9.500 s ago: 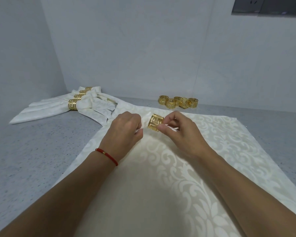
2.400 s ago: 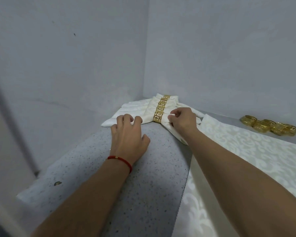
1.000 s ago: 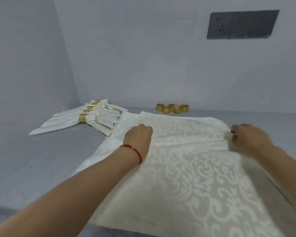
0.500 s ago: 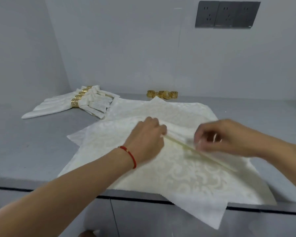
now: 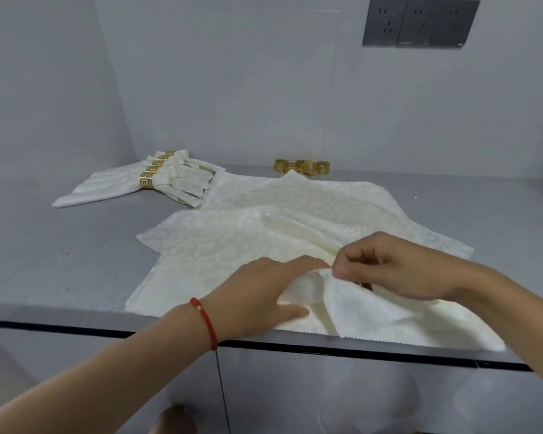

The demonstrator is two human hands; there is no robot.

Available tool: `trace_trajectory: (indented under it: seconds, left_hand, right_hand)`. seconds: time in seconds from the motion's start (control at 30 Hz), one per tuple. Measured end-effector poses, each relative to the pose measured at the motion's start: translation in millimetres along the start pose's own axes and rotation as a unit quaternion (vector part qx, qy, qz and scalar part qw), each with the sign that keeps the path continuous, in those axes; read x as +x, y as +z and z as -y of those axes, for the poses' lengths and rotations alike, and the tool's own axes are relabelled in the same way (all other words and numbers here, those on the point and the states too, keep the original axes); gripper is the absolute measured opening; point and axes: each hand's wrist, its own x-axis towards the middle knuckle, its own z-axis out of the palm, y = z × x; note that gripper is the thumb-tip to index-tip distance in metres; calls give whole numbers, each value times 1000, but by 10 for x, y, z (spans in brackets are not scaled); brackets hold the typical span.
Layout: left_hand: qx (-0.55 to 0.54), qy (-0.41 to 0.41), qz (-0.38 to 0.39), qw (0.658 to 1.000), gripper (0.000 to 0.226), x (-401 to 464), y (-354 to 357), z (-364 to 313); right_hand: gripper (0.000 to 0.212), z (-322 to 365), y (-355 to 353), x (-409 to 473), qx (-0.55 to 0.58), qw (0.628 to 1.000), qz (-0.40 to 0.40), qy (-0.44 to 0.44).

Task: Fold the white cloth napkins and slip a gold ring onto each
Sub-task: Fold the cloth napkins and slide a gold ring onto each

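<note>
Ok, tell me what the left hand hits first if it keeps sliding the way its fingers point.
The left hand points rightward, at the raised napkin fold it already touches. Just beyond is the right hand pinching that fold. Depth is unclear, but they look nearly touching.

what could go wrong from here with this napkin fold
1. The top napkin lies at the counter edge; a tug might drag it off.
2. It rests skewed on another flat napkin, which may shift with it.
3. The right hand pinches only a corner while the left hand steadies the cloth, so the fold may come out uneven and too bulky for the loose gold rings.
</note>
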Motion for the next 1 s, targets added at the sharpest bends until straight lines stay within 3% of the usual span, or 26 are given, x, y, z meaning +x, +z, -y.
trace_trajectory:
  seconds: [0.07,0.1,0.17,0.2,0.27,0.33,0.43,0.53,0.63,0.77,0.93,1.0]
  left_hand:
    - [-55,-27,-63,996,23,-11,-85,74]
    - [-79,-43,-82,993,17,-23,-149,113]
    - [-94,-72,-95,988,21,-52,-238,156]
    - [-98,-85,-99,987,23,-73,-259,163]
    - [-97,-105,-108,984,31,-123,-280,160]
    - [-104,-118,-93,983,38,-162,-298,140]
    - [-115,-121,-54,985,41,-211,-329,144]
    - [-143,-143,13,979,42,-250,-397,178]
    - [-84,-149,66,983,31,-199,-524,256]
    - [16,-175,35,984,21,219,-691,640]
    - [75,-210,2,975,28,906,-745,1267]
    - [94,-249,-25,964,29,1160,-714,1488]
  right_hand:
    - [25,100,6,7,-21,1000,-1,9]
    - [32,135,4,-7,-54,998,32,26]
    - [71,184,8,-73,-96,989,93,65]
    - [77,198,31,-98,-112,987,94,70]
    - [56,173,95,-93,-125,990,44,45]
    - [14,134,127,-56,-94,995,-26,2]
    - [46,130,83,-60,-10,1000,9,6]
    - [61,104,49,-51,45,997,52,32]
    - [61,28,43,133,59,997,4,58]
    - [19,-71,-114,587,28,997,-53,42]
    - [23,-416,-409,1304,-66,985,-125,101]
    - [44,-549,-498,1627,-60,980,-149,121]
